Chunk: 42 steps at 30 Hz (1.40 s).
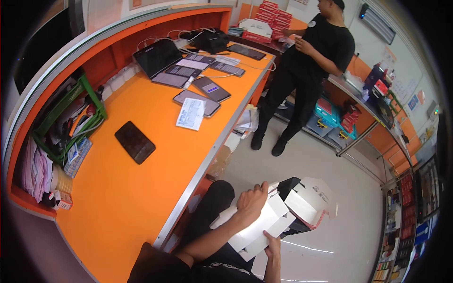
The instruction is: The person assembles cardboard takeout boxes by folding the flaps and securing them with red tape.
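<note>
Head camera looks down on one white cardboard box held over the person's lap, beside the orange counter. Its long axis runs from lower left to upper right, and its opened end, with white flaps and a dark lining, points to the upper right. Left hand lies on the box's top edge with fingers curled over it, gripping the cardboard. Right hand holds the box from underneath at its lower edge; its fingers are pressed to the card, though how far they wrap cannot be told.

On the counter lie about seven dark phones or tablets: one black tablet apart near the middle, the others clustered toward the far end beside one open laptop. One white paper slip with blue print rests across one of the phones. One green wire rack full of papers stands at the counter's left edge.

At the far end a stack of red boxes sits by one standing person in black. Teal crates sit under the right-hand shelf.
</note>
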Each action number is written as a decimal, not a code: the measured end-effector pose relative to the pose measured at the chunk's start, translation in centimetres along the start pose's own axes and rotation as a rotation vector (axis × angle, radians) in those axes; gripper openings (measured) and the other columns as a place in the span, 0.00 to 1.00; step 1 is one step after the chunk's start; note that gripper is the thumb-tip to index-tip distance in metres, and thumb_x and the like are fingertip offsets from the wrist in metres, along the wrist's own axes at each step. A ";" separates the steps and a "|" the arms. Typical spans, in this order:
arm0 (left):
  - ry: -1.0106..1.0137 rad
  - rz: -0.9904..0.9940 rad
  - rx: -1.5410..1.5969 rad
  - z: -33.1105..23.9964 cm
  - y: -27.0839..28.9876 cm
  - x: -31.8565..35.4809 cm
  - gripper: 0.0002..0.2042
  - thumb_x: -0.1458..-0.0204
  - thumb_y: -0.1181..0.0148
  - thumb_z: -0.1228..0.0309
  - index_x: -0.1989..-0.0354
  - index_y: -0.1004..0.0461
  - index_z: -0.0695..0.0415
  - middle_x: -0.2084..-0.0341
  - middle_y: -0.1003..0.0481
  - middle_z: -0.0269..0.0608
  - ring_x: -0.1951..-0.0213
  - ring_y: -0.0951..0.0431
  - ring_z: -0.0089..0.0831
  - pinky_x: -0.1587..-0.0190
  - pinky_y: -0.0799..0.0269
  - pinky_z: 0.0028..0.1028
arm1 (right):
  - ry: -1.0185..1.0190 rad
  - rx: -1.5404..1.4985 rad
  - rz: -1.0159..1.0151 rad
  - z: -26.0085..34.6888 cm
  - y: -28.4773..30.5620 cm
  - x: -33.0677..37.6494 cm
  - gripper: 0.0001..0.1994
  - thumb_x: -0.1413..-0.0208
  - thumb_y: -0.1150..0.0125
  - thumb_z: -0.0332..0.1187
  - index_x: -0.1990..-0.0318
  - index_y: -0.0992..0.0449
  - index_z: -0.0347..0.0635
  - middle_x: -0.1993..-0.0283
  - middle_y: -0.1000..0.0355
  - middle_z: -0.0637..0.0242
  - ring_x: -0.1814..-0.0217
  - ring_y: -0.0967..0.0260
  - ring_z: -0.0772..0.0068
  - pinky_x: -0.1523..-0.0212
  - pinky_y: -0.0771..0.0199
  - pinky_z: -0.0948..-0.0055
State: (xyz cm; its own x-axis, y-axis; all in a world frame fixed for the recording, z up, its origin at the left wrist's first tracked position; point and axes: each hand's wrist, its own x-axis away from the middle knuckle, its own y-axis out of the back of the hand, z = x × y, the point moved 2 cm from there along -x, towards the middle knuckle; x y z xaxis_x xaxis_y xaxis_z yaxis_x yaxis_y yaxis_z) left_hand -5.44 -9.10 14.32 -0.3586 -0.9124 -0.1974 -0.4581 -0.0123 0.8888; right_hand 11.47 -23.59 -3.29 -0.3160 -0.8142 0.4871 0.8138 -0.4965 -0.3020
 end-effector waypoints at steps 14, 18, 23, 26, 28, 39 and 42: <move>-0.231 0.063 -0.114 1.0 -2.4 -9.9 0.23 0.59 0.42 0.78 0.50 0.33 0.59 0.58 0.28 0.47 0.53 0.29 0.43 0.48 0.38 0.46 | -0.259 -0.233 0.227 -3.1 -5.7 3.7 0.25 0.49 0.43 0.20 0.43 0.41 0.41 0.48 0.34 0.58 0.51 0.31 0.57 0.58 0.21 0.60; -0.402 0.154 -0.053 -0.1 -10.9 -5.6 0.25 0.60 0.42 0.77 0.48 0.34 0.59 0.55 0.31 0.48 0.48 0.34 0.44 0.43 0.45 0.43 | -0.484 -0.403 0.308 -8.8 -7.0 6.0 0.25 0.43 0.49 0.25 0.39 0.48 0.41 0.43 0.37 0.52 0.45 0.34 0.51 0.48 0.27 0.59; -0.353 0.023 -0.014 -0.5 -10.4 -4.2 0.30 0.65 0.37 0.74 0.47 0.35 0.60 0.54 0.33 0.49 0.47 0.37 0.42 0.40 0.49 0.37 | -0.670 -0.210 0.376 -9.2 -1.8 7.8 0.24 0.41 0.47 0.44 0.46 0.32 0.32 0.53 0.28 0.51 0.54 0.29 0.63 0.54 0.27 0.71; -0.351 0.188 -0.058 0.3 -11.5 -6.6 0.33 0.68 0.31 0.66 0.48 0.33 0.59 0.54 0.31 0.49 0.46 0.36 0.42 0.40 0.49 0.39 | -0.517 0.012 0.205 -11.0 6.8 6.0 0.21 0.41 0.48 0.43 0.50 0.31 0.32 0.53 0.28 0.51 0.55 0.29 0.63 0.57 0.25 0.69; -0.360 0.329 -0.186 0.5 -12.3 -7.6 0.35 0.67 0.30 0.58 0.47 0.34 0.59 0.52 0.32 0.49 0.45 0.37 0.44 0.41 0.49 0.45 | -0.255 0.076 0.271 -8.3 7.8 6.0 0.20 0.42 0.46 0.41 0.51 0.30 0.32 0.55 0.28 0.52 0.57 0.29 0.65 0.58 0.26 0.69; -0.117 0.269 -0.127 12.6 -18.6 -3.8 0.42 0.67 0.33 0.44 0.44 0.35 0.58 0.53 0.29 0.50 0.47 0.33 0.47 0.43 0.49 0.53 | 0.160 0.642 0.011 -5.9 3.3 5.6 0.21 0.53 0.34 0.32 0.53 0.29 0.29 0.59 0.26 0.53 0.57 0.29 0.61 0.54 0.30 0.65; -0.125 0.042 -0.157 11.7 -18.2 -1.4 0.41 0.62 0.37 0.42 0.43 0.37 0.59 0.56 0.29 0.50 0.49 0.33 0.47 0.44 0.47 0.52 | 0.243 0.847 0.062 -3.3 1.8 6.5 0.18 0.52 0.37 0.34 0.56 0.26 0.30 0.60 0.24 0.52 0.59 0.27 0.61 0.57 0.29 0.65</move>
State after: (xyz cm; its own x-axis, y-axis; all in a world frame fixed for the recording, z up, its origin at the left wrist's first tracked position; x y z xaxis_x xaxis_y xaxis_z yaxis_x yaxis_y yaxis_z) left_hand -6.11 -2.82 -6.40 -0.4776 -0.8556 -0.1995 -0.3111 -0.0476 0.9492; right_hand 9.30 -30.81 -3.39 -0.2758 -0.9215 0.2733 0.8904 -0.1378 0.4339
